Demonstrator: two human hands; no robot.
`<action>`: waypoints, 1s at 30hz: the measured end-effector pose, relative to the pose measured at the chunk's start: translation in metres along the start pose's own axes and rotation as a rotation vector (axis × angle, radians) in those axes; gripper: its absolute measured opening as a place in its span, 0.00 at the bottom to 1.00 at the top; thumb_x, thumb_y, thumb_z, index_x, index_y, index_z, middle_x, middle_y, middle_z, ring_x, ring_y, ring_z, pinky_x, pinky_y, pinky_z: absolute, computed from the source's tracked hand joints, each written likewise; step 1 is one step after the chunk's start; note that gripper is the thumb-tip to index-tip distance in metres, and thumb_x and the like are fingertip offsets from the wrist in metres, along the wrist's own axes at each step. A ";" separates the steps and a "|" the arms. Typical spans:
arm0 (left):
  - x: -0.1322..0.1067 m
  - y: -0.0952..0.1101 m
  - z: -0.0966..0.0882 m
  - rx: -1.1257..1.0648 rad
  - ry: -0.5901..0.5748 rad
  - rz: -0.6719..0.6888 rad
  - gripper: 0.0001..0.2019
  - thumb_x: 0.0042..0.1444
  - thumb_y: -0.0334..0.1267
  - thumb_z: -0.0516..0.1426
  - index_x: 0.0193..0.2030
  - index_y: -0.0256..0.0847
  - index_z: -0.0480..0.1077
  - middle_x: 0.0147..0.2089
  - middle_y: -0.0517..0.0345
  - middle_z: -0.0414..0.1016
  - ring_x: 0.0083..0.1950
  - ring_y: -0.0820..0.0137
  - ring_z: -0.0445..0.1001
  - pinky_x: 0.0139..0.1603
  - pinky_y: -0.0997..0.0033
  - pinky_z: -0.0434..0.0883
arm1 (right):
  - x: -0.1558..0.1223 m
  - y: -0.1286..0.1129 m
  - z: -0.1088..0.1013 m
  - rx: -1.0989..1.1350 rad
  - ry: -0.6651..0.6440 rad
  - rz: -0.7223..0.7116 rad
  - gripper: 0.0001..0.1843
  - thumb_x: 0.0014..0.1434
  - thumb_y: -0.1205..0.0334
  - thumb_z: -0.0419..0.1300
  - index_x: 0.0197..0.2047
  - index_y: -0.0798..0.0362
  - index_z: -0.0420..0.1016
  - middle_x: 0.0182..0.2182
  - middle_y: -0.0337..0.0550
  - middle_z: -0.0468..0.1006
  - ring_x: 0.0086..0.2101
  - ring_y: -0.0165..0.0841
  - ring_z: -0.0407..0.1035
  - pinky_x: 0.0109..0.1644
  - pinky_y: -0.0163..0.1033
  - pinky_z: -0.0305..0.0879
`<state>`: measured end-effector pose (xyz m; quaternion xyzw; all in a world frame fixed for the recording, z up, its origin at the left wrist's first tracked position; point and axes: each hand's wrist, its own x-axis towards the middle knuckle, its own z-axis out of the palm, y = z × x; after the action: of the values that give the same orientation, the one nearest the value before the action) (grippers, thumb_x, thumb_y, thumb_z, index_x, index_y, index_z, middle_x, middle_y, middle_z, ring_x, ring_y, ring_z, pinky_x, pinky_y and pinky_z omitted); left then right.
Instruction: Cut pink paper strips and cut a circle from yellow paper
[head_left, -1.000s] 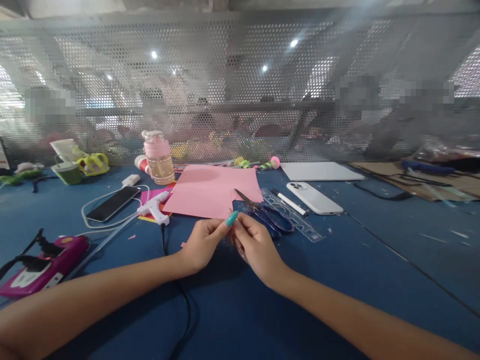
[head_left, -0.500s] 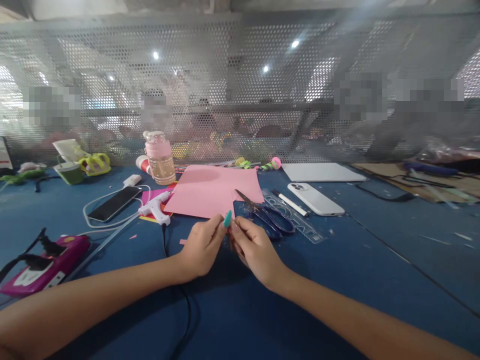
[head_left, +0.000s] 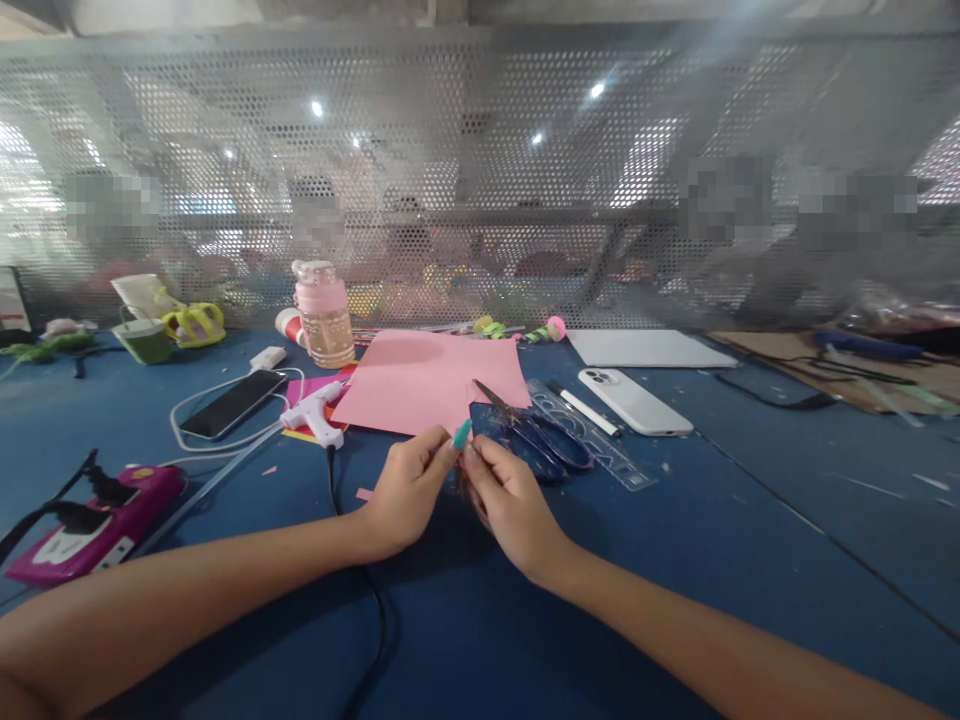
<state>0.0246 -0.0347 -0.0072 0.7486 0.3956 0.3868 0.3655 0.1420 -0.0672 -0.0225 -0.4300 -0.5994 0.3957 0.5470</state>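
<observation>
My left hand point(head_left: 411, 492) and my right hand point(head_left: 517, 505) meet low over the blue table, fingers closed and fingertips together. A small teal piece point(head_left: 461, 434) sticks up between the thumbs and index fingers. Its kind is unclear, and its lower part is hidden by the fingers. Just beyond the hands lies a sheet of pink paper point(head_left: 427, 380) with a cut-out at its near right corner. Dark blue-handled scissors point(head_left: 536, 435) rest by my right hand, blades partly open over the paper. A clear stencil ruler point(head_left: 611, 455) and a white marker point(head_left: 589, 411) lie right of them.
Left of the paper are a white glue gun point(head_left: 315, 412), a black phone point(head_left: 234, 404) with a cable and a magenta power strip point(head_left: 105, 525). A pink bottle point(head_left: 324, 318) stands behind. To the right lie a white phone point(head_left: 636, 402) and a white flat panel point(head_left: 649, 348).
The teal piece has tipped a little to the right between my fingertips. Both hands stay together in nearly the same place; the view has shifted slightly.
</observation>
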 end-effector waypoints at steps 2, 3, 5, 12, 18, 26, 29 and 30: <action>0.000 0.000 0.000 -0.008 -0.002 0.000 0.15 0.56 0.44 0.45 0.22 0.40 0.54 0.19 0.67 0.51 0.23 0.77 0.51 0.24 0.76 0.52 | 0.000 0.000 0.000 -0.015 0.001 -0.007 0.18 0.60 0.51 0.47 0.22 0.51 0.54 0.15 0.30 0.54 0.15 0.23 0.48 0.16 0.31 0.44; 0.000 0.000 0.000 -0.010 -0.004 0.000 0.15 0.57 0.44 0.45 0.22 0.39 0.55 0.20 0.67 0.51 0.23 0.77 0.52 0.24 0.76 0.52 | 0.000 0.000 -0.001 -0.026 0.003 -0.013 0.18 0.60 0.51 0.46 0.22 0.51 0.53 0.15 0.30 0.54 0.15 0.23 0.47 0.16 0.31 0.44; -0.001 0.000 0.000 -0.014 -0.004 -0.001 0.16 0.57 0.45 0.45 0.22 0.39 0.55 0.20 0.67 0.52 0.23 0.77 0.52 0.24 0.76 0.53 | 0.000 0.001 -0.001 -0.052 0.008 -0.026 0.18 0.60 0.52 0.46 0.22 0.51 0.53 0.15 0.30 0.53 0.15 0.23 0.47 0.16 0.31 0.44; 0.000 -0.004 0.001 -0.092 0.014 -0.025 0.17 0.56 0.48 0.47 0.23 0.38 0.58 0.19 0.67 0.53 0.21 0.78 0.52 0.22 0.76 0.51 | 0.000 -0.001 -0.001 -0.031 -0.002 -0.003 0.18 0.60 0.51 0.47 0.22 0.51 0.54 0.14 0.29 0.53 0.14 0.23 0.47 0.16 0.31 0.44; -0.001 -0.009 0.002 -0.247 0.026 -0.029 0.22 0.57 0.54 0.41 0.23 0.39 0.58 0.17 0.68 0.48 0.18 0.79 0.47 0.19 0.76 0.49 | -0.001 -0.002 0.000 0.072 -0.015 0.044 0.20 0.58 0.47 0.49 0.22 0.51 0.55 0.15 0.29 0.53 0.15 0.23 0.47 0.16 0.30 0.44; -0.003 -0.003 0.000 -0.121 -0.007 0.000 0.16 0.56 0.46 0.46 0.23 0.38 0.59 0.19 0.68 0.52 0.19 0.79 0.49 0.19 0.77 0.49 | -0.001 -0.001 -0.001 0.013 -0.027 0.012 0.20 0.59 0.47 0.47 0.22 0.51 0.54 0.15 0.30 0.53 0.15 0.23 0.47 0.15 0.30 0.43; -0.002 -0.001 0.000 -0.099 0.024 0.010 0.15 0.55 0.44 0.47 0.22 0.38 0.57 0.19 0.67 0.52 0.20 0.79 0.50 0.20 0.78 0.50 | -0.002 -0.002 -0.001 0.015 -0.017 0.015 0.20 0.59 0.48 0.47 0.22 0.51 0.54 0.14 0.29 0.53 0.14 0.22 0.47 0.15 0.30 0.43; -0.002 0.000 0.000 -0.101 0.029 0.012 0.15 0.55 0.44 0.47 0.22 0.38 0.58 0.19 0.68 0.52 0.21 0.79 0.50 0.20 0.78 0.50 | -0.002 -0.002 -0.001 0.017 -0.013 0.017 0.19 0.59 0.49 0.47 0.22 0.51 0.55 0.13 0.29 0.53 0.13 0.22 0.47 0.15 0.30 0.43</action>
<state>0.0240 -0.0365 -0.0083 0.7258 0.3761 0.4193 0.3948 0.1428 -0.0696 -0.0212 -0.4278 -0.5959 0.4082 0.5433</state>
